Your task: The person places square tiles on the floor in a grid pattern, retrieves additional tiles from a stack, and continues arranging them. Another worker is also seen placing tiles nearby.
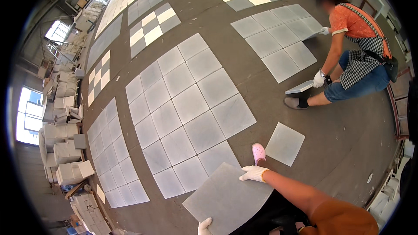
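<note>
A square grey stone tile [226, 198] is held tilted in front of me between both gloved hands. My right hand [254, 173], in a white knit glove, is closed on its upper right edge, thumb along the face. At its lower left edge my left hand [204, 227] grips it, mostly cut off by the picture's lower rim. Just beyond lies a large block of grey tiles [183, 109] set edge to edge on the floor. A single loose tile [285, 144] rests on the floor to the right, beside my pink clog [258, 153].
At the right a co-worker [359, 43] in an orange top bends over another block of tiles [278, 35], holding a tile [300, 87] low. Checkered tile panels [154, 26] lie farther off. Stacked boxes and slabs [65, 130] line the left wall.
</note>
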Available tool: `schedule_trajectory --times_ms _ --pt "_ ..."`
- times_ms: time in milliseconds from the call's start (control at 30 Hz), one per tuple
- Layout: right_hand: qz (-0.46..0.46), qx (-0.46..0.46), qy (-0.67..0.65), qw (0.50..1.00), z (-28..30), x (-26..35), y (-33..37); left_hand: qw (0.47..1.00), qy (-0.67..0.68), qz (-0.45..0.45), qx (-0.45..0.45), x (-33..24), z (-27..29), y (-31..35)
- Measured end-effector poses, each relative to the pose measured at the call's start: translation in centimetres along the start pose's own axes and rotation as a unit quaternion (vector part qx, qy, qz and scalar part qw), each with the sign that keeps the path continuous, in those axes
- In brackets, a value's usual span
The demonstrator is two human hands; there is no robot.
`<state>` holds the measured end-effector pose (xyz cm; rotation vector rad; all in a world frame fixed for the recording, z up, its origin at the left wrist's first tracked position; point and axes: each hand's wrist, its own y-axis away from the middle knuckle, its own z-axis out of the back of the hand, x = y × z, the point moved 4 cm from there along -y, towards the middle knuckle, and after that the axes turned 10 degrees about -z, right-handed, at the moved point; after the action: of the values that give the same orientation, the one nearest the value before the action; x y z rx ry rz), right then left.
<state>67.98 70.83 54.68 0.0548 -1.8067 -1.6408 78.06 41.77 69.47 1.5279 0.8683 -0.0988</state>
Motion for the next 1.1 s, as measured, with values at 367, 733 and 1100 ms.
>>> schedule_trajectory --times_ms 367,733,1100 --pt "-0.025 0.039 0.038 0.998 3.7 1.2 3.9 0.985 0.146 -0.047 0.077 3.4 -1.9 -0.7" --pt "-0.014 -0.028 0.092 0.995 -1.9 0.2 4.0 0.987 0.151 -0.016 0.046 3.2 4.6 0.6" --pt "-0.042 -0.036 -0.098 0.994 1.0 -0.9 9.0 0.988 0.105 -0.051 0.105 2.2 -0.5 -1.1"
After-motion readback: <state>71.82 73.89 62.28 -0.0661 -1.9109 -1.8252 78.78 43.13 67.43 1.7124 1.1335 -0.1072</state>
